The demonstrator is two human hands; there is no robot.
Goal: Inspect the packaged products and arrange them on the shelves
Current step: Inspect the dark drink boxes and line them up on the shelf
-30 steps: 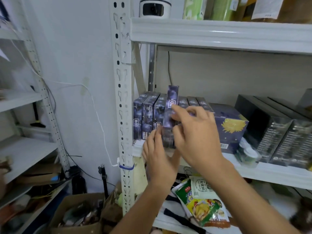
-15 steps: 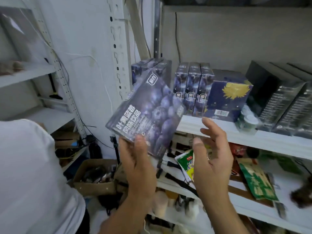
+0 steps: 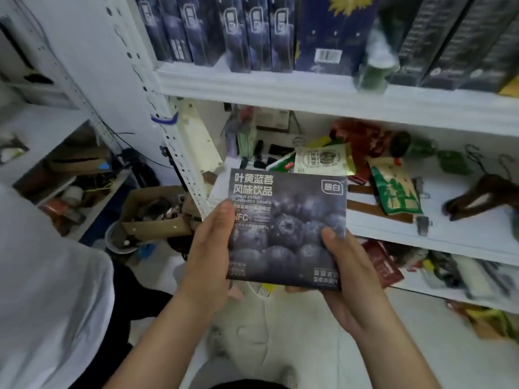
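The left hand (image 3: 209, 248) and right hand (image 3: 348, 265) grip the box (image 3: 289, 226) by its side edges, apart from the shelf (image 3: 280, 88) at 12 o'clock; floor (image 3: 303, 341) at 6.

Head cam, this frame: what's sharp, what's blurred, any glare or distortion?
Head view: the blueberry drink box, gripped by the left hand and right hand, is sharp, print legible; upper-shelf boxes and the right edge are smeared; shelf upright curves, wide-angle; flat light, no glare.
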